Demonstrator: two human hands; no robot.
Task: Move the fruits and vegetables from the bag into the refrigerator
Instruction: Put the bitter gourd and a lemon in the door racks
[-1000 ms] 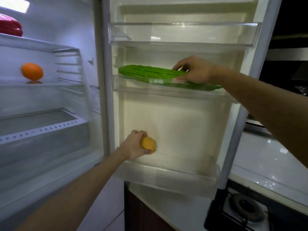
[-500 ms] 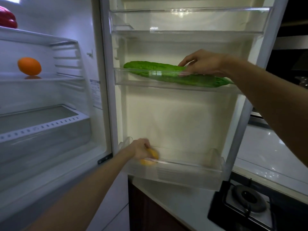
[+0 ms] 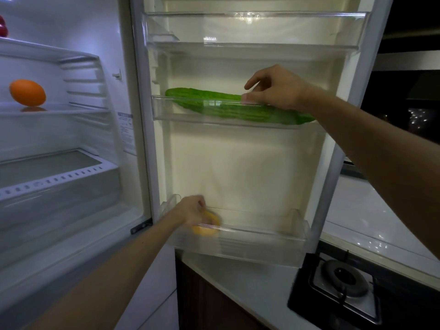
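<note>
At frame centre, a right hand point(image 3: 276, 91) loosely rests, fingers spread, on a long, firm green gourd point(image 3: 228, 108) in the door shelf point(image 3: 166, 110); lower down, the left hand point(image 3: 192, 210) cups a small, smooth lemon point(image 3: 206, 228).

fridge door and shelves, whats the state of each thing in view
fridge door: open
bitter gourd: lying in middle door bin, tilted
right hand: resting on gourd, fingers loose
yellow fruit: in bottom door bin
left hand: closed on yellow fruit
orange: resting on inner shelf

Gas burner point(image 3: 342, 279) beside white countertop point(image 3: 371, 217)
</note>
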